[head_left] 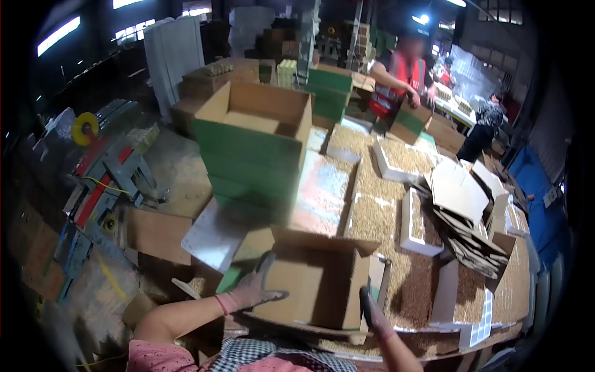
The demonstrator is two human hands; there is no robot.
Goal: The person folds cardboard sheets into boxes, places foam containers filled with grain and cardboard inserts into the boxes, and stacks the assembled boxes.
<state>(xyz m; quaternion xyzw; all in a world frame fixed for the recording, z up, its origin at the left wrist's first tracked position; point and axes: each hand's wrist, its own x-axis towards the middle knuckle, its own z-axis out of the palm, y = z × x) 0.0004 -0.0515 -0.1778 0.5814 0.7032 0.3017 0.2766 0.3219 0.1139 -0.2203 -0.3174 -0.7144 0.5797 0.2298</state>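
Note:
In front of me an open cardboard box (316, 282) has its inside facing up, its brown walls bare. My left hand (248, 290), in a thin glove with dark fingertips, lies at the box's left side with thumb and fingers spread apart. My right hand (375, 315), also gloved, is against the outside of the right wall, fingers stretched upward and partly seen edge-on. Just beyond stands a tall stack of green and brown boxes (251, 164), the top one open.
Straw-coloured loose material (372, 217) covers much of the table, with white foam trays (403, 158) in it. Flattened cardboard (458, 192) is piled at right. Across the table a person in a red vest (400, 80) handles a green box (410, 121). A red-and-grey machine (102, 180) stands left.

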